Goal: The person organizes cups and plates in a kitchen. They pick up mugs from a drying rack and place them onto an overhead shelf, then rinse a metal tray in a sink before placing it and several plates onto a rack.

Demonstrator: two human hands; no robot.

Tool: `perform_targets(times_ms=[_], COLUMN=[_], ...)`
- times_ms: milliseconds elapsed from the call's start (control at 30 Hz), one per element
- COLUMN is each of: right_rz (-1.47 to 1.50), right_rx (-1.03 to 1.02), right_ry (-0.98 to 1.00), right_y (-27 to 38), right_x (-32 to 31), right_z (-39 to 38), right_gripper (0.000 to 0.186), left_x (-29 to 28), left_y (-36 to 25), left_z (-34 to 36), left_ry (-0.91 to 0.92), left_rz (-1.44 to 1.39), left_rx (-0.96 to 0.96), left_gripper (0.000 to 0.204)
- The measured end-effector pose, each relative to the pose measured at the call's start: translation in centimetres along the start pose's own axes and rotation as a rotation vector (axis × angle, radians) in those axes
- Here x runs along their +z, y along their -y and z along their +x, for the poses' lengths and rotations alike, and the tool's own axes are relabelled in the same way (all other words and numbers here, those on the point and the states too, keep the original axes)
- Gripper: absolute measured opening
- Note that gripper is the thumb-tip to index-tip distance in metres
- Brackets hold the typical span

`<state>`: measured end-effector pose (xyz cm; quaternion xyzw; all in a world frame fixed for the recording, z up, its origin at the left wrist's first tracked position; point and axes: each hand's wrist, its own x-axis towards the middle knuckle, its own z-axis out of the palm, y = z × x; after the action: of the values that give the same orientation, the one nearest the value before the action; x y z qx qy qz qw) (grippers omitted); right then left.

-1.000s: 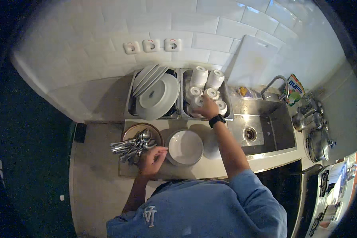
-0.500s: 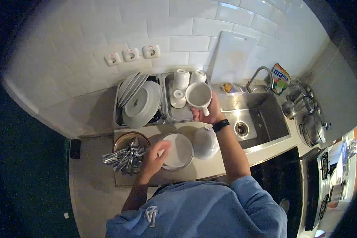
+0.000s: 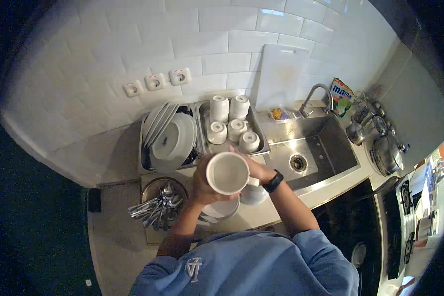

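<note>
You hold the white mug [image 3: 228, 172], mouth up and handle to the right, above the front part of the worktop [image 3: 256, 215]. Your left hand [image 3: 201, 183] is wrapped round its left side. Your right hand [image 3: 256, 169] lies along its far right side by the handle; the mug hides the fingers, so its grip cannot be determined.

Caution: if one hand lets go before the other has a secure hold, the mug may drop onto the round white dishes [image 3: 226, 210] or the white bowl [image 3: 254, 197] and chip them.

Toward the worktop's rear edge, a metal tray [image 3: 219, 148] carries upturned mugs [image 3: 217, 132]; a low elbow or sleeve is unlikely to reach these. Leaning plates [image 3: 174, 143] stand to their left and could slide if knocked. At the worktop's front left corner, cutlery [image 3: 155, 211] overhangs its round dish [image 3: 149, 187]; a snagged forearm could spill it.
</note>
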<state>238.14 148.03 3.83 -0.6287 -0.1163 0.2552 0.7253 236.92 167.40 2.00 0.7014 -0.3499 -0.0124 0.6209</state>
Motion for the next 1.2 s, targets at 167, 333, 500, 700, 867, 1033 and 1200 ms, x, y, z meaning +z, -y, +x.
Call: perform_targets(times_ms=[167, 333, 500, 700, 867, 1033, 1200], right_rz=[-0.572, -0.057, -0.113, -0.454, -0.42, -0.33, -0.267], right_rx=[-0.17, -0.023, -0.147, -0.337, -0.373, -0.358, -0.509], right_ry=[-0.363, -0.295, -0.306, -0.407, -0.443, -0.664, -0.608], right_y=[1.0, 2.0, 1.0, -1.4, 3.6, 7.2, 14.3], right_x=[-1.2, -1.4, -0.9, -2.2, -0.4, -2.0, -3.8], right_z=[-0.9, -3.3, -4.9, -6.4, -9.9, -13.9, -18.7], right_gripper=[0.053, 0.048, 0.043, 0.033, 0.034, 0.038, 0.037], left_x=[0.6, 0.2, 0.1, 3.0, 4.6, 7.1, 9.3], left_y=[-2.7, -0.9, -0.5, -2.9, -4.4, -8.9, -13.6], left_z=[0.9, 1.0, 2.2, 3.8, 6.2, 10.6, 15.0], left_ry=[-0.096, -0.425, -0.349, -0.235, -0.118, -0.001, 0.092], left_rz=[-0.095, -0.12, -0.163, -0.087, -0.205, -0.154, -0.012], left_rx=[0.029, -0.044, -0.266, -0.31, -0.261, -0.108, 0.131], left_gripper=[0.074, 0.065, 0.065, 0.072, 0.072, 0.071, 0.07])
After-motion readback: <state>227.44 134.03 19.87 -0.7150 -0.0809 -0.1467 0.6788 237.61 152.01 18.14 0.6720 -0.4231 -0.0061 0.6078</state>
